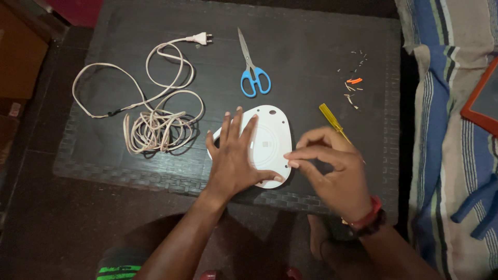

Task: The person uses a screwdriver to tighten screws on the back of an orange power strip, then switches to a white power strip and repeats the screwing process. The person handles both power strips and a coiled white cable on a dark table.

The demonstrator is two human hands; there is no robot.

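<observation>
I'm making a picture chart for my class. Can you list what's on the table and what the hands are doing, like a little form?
Left hand: flat on the white oval casing
Right hand: fingertips pinched at the casing's right edge; anything between them is too small to tell
Screwdriver: yellow handle, beside the right hand
Scissors: blue handles, behind the casing
Cord: white, coiled, plug at its end
Wire scraps: small bits, far right

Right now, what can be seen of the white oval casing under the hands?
The white casing is a rounded, egg-shaped shell, seemingly smooth plastic, lying flat on the dark woven mat. Faint concentric rings and a small square mark sit at its centre, and a small hole shows near its upper edge. The left hand lies spread over its left half; the right hand pinches at its right rim.
</observation>
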